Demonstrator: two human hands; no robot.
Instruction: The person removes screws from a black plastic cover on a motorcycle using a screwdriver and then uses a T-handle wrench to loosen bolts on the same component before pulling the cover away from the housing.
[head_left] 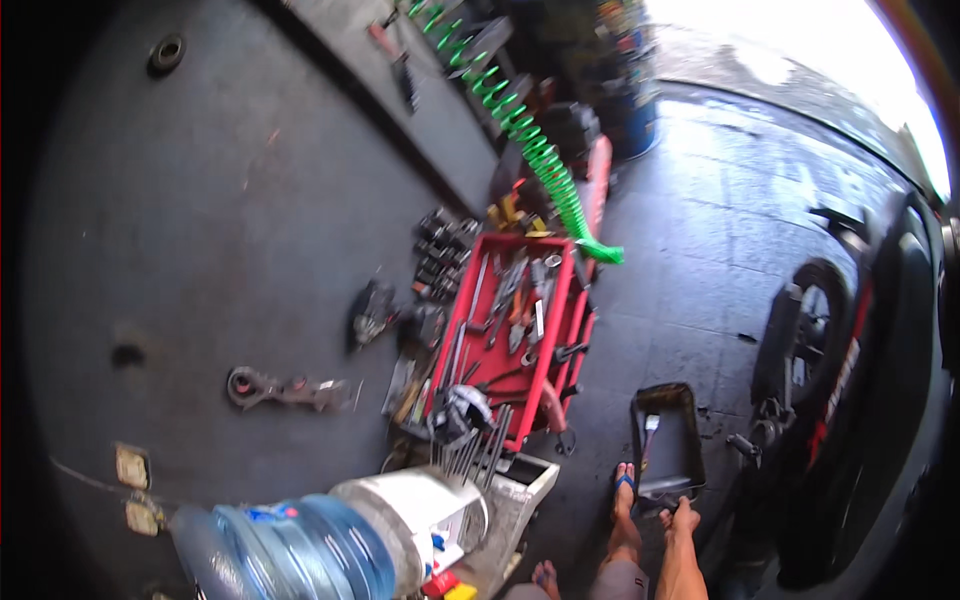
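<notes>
My right hand reaches down at the lower right, its fingers closed at the near rim of a black rectangular tray on the floor. A brush with a pale end lies inside the tray, towards its left side. A greyish patch shows along the tray's near end; I cannot tell what it is. My left hand is not in view. Beside the tray's near left corner is my foot in a blue-strapped sandal.
A red tool cart holding pliers and wrenches stands left of the tray. A motorcycle stands on the right. A green coiled hose hangs over the cart. A blue water jug is at lower left, near metal parts along the grey wall.
</notes>
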